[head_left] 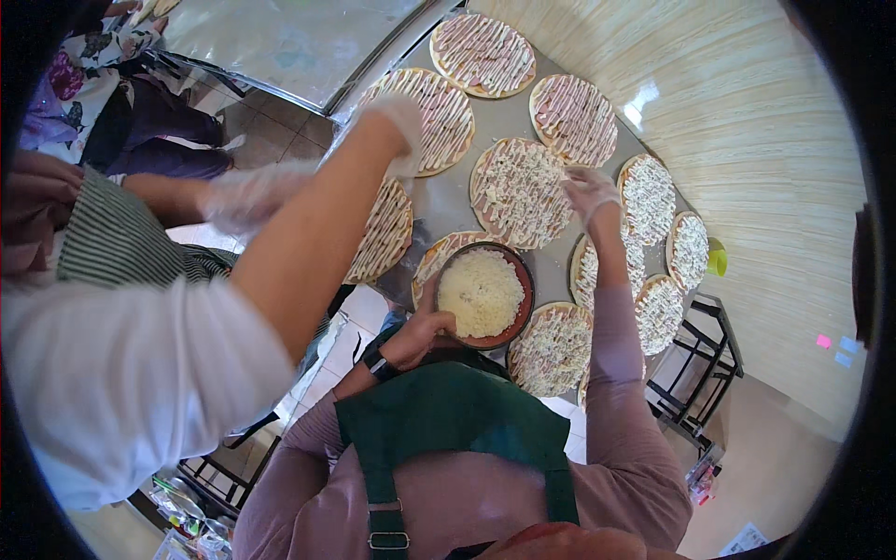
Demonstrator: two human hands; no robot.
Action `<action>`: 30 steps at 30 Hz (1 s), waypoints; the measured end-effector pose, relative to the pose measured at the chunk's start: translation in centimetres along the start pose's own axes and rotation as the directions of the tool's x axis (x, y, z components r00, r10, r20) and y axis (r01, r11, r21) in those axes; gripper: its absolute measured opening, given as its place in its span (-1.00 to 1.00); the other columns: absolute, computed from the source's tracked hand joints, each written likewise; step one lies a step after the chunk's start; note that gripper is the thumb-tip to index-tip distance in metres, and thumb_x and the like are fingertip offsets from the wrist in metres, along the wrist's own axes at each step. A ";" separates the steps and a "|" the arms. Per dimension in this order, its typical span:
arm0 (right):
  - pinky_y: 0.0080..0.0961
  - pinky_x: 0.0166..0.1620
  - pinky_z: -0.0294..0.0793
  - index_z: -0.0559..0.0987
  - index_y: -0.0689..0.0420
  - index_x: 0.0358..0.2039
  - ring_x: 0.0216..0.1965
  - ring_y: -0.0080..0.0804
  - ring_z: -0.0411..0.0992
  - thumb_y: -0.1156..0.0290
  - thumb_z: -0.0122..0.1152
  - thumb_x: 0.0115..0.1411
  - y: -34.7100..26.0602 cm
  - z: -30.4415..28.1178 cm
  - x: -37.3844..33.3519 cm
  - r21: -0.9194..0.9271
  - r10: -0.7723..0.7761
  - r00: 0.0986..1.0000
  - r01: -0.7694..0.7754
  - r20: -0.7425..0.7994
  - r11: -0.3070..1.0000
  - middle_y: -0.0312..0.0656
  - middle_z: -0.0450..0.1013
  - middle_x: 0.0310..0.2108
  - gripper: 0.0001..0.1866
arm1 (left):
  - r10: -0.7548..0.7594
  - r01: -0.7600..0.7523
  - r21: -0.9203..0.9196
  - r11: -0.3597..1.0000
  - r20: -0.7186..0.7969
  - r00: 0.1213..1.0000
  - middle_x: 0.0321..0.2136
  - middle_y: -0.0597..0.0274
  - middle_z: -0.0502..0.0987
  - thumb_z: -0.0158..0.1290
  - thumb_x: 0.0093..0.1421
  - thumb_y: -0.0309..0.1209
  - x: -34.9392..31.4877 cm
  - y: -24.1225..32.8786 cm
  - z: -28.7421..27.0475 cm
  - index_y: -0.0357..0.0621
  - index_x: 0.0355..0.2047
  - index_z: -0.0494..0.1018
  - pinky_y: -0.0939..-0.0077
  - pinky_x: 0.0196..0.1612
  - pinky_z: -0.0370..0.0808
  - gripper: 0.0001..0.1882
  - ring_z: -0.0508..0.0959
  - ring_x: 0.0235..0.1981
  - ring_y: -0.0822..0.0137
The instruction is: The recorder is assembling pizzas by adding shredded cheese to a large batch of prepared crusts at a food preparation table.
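Observation:
My left hand (418,340), bare and with a dark watch at the wrist, grips the rim of a round reddish-brown bowl (519,327). Grated white cheese (481,291) fills much of the bowl, which I hold close to my apron, partly covering a pizza (431,265). In a clear glove, my right hand (592,194) is at the right edge of a cheese-strewn pizza (519,198). Its fingers are bent together and point down; whatever they hold is hidden. Cheese lies unevenly on that pizza, with pink topping showing through.
Several sauce-striped pizzas (482,54) and cheese-covered pizzas (648,199) crowd the grey table (446,201). At the left, a co-worker's gloved hands (397,126) reach over pizzas, blurred. A pale patterned wall (747,140) borders the right side. A yellow-green cup (717,258) is near it.

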State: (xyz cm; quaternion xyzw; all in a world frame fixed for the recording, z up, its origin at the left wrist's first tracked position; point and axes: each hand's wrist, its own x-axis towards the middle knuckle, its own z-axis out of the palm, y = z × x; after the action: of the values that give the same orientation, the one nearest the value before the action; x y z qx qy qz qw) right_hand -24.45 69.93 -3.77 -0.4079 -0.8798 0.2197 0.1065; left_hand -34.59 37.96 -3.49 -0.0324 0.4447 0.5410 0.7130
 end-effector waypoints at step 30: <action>-0.69 -0.33 0.35 0.54 0.24 -0.27 -0.42 -0.61 0.35 0.58 0.11 -0.01 -2.4 5.2 -2.8 0.594 -0.053 0.921 -0.204 0.386 0.779 -0.26 0.46 -0.48 -0.76 | -0.094 0.095 0.081 0.992 -0.009 0.995 0.05 0.04 0.07 -0.12 -0.16 -0.57 0.6 0.4 1.7 0.15 0.20 -0.26 0.14 -0.12 0.43 -0.09 0.22 0.02 0.07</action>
State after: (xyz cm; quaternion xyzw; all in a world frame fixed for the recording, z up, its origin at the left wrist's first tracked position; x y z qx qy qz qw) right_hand -26.15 64.89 -7.29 -0.3344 -0.7433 0.5769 0.0530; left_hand -33.86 39.49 -2.66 -0.0259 0.4659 0.4881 0.7375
